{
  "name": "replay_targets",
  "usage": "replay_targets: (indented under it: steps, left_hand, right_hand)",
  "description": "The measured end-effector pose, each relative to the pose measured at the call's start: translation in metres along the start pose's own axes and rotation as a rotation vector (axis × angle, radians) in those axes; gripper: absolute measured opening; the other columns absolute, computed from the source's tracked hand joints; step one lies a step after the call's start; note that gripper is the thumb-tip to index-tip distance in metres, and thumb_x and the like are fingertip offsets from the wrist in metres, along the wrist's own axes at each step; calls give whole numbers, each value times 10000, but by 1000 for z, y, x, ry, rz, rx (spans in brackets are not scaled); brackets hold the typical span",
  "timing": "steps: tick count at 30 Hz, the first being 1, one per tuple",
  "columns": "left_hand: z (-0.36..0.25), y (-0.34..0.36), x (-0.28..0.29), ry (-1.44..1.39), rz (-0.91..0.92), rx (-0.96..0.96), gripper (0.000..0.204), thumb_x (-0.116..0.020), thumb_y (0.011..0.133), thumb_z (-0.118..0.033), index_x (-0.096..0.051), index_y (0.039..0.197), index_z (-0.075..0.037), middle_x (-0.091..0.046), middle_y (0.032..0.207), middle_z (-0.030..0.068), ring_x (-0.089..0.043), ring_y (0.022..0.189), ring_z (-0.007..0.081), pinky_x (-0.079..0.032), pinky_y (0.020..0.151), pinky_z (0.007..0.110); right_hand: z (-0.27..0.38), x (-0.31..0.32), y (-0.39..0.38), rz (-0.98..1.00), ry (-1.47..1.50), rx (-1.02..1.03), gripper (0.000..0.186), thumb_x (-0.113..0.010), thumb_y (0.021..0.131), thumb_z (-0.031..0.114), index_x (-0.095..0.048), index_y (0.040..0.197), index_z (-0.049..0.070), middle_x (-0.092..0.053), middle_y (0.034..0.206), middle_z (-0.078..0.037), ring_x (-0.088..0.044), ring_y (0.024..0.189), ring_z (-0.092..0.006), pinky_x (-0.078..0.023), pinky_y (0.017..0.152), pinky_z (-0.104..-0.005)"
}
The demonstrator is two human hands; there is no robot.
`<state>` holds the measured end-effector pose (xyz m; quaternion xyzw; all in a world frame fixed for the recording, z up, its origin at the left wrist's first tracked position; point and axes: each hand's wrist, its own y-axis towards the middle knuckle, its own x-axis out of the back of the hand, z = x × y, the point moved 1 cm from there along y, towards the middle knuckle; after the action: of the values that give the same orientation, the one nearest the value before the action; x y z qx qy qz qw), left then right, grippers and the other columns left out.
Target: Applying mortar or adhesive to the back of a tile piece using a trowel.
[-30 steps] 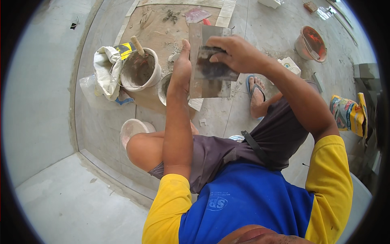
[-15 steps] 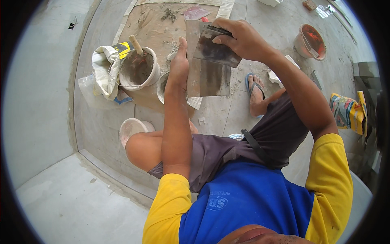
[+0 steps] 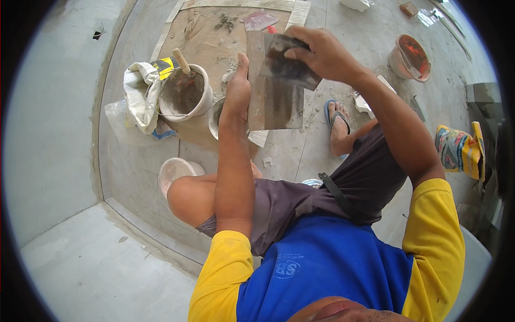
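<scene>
In front of me, my left hand [image 3: 237, 94] holds a flat grey-brown tile [image 3: 257, 110] by its left edge. The thumb points up along that side, and the other fingers are hidden behind the tile. A dark, wet-looking patch runs down the tile's right part. My right hand [image 3: 324, 58] grips a flat, dark scraper blade [image 3: 287, 70], thumb on its near face. The blade lies over the tile's upper right part, blurred by motion; whether it touches the surface I cannot tell.
Left of my left hand stands a white bucket [image 3: 205, 100] with a wooden-handled tool in it, beside an open white sack [image 3: 136, 91]. A stained cardboard sheet [image 3: 201, 40] lies beyond. Rightward are an orange-stained bucket [image 3: 397, 60] and a yellow bag [image 3: 472, 155]. A wall [image 3: 48, 118] rises at left.
My right hand has shifted slightly right and toward me with the scraper, over the tile. The left hand keeps its hold; the whole view has moved a little.
</scene>
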<state>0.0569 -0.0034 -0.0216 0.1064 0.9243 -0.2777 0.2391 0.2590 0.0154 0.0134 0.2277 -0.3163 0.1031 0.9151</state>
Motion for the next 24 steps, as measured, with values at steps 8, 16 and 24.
replay_targets:
  steps: [8, 16, 24]
  left_hand:
    - [2, 0, -2, 50, 19, -22, 634, -285, 1040, -512, -515, 1302, 17, -652, 1130, 146, -676, 947, 222, -572, 798, 354]
    - [1, 0, -4, 62, 10, -21, 630, -288, 1040, -509, -519, 1298, 17, -656, 1125, 145, -678, 936, 217, -572, 794, 346]
    - [2, 2, -1, 47, 25, -10, 622, -291, 1041, -508, -526, 1299, 7, -660, 1122, 133, -680, 927, 207, -571, 793, 341]
  right_hand:
    - [-8, 9, 4, -63, -41, -16, 242, -697, 857, 150, -622, 1037, 7, -682, 887, -197, -665, 780, -297, -500, 739, -393]
    - [-8, 3, 2, 30, -17, -20, 227, -679, 885, 164, -593, 1019, 1, -633, 796, -152, -558, 717, -189, -479, 732, -352]
    - [-2, 5, 1, 14, -13, -21, 215, -683, 860, 136, -626, 1024, 9, -675, 853, -208, -661, 776, -338, -497, 726, -404]
